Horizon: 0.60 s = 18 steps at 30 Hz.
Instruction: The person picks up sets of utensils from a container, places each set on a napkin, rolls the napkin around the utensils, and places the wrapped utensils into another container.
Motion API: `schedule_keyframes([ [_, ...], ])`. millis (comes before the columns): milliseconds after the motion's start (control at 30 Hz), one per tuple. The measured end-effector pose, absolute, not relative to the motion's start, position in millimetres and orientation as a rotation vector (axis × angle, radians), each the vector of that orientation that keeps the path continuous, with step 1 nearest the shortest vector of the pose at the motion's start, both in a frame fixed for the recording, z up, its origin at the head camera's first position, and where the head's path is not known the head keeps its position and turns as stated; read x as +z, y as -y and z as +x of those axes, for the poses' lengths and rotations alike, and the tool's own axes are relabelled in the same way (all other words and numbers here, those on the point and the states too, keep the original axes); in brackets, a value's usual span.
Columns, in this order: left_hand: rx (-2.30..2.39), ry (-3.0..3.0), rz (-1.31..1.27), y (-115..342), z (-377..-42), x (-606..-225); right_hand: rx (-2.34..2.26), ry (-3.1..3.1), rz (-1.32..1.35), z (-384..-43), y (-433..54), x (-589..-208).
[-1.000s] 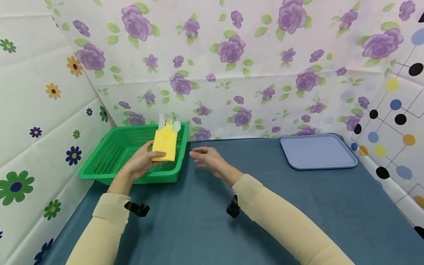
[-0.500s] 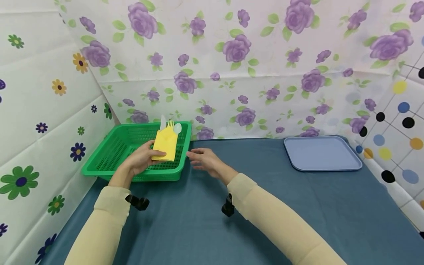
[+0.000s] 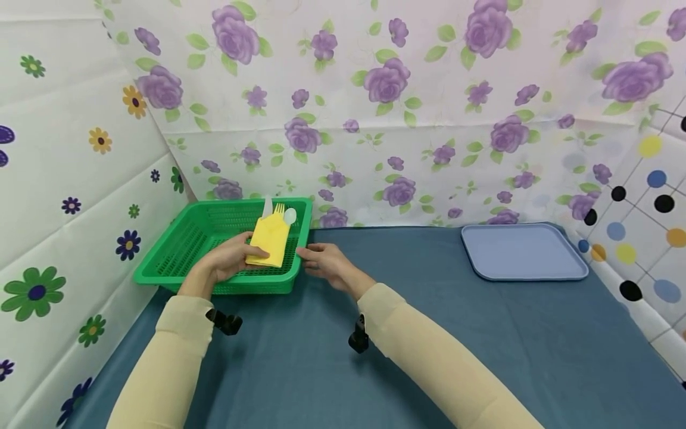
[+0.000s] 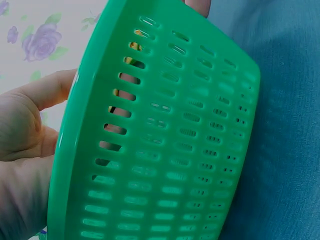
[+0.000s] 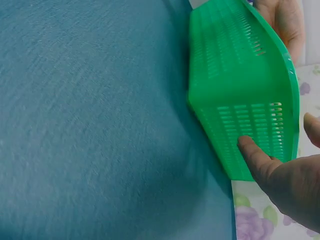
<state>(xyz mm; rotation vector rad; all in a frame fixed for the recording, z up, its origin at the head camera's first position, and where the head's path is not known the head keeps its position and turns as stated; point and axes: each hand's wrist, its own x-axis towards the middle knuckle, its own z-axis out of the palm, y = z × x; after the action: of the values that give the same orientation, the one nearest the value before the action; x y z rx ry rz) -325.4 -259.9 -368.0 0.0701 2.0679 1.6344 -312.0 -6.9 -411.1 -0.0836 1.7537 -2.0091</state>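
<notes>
In the head view, my left hand (image 3: 227, 257) holds a yellow napkin pouch (image 3: 271, 238) over the right part of a green plastic basket (image 3: 177, 280). Its thumb lies across the front of the pouch. A white knife (image 3: 267, 207), a yellow fork (image 3: 279, 208) and a pale spoon (image 3: 290, 215) stick out of the top. My right hand (image 3: 329, 262) is at the basket's right rim. In the right wrist view, its extended index finger (image 5: 255, 157) is at the outer wall, and its thumb (image 5: 312, 129) is level with the rim. Basket walls mostly hide the pouch in the left wrist view.
A blue-grey tray (image 3: 525, 251) lies at the far right of the table, which has a dark blue cloth (image 3: 418, 286). Floral sheeting (image 3: 386, 119) hangs behind, and patterned sheets stand at both sides.
My right hand has moved left to the basket's rim. My left hand has lowered the pouch slightly. The head view has shifted a little.
</notes>
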Motion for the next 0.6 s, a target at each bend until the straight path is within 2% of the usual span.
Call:
schedule_keyframes([
  [600,1.430,-2.122,0.049,255.1,-335.0,-372.4,-2.044,-1.703,-0.060,-308.9,20.6,-401.3],
])
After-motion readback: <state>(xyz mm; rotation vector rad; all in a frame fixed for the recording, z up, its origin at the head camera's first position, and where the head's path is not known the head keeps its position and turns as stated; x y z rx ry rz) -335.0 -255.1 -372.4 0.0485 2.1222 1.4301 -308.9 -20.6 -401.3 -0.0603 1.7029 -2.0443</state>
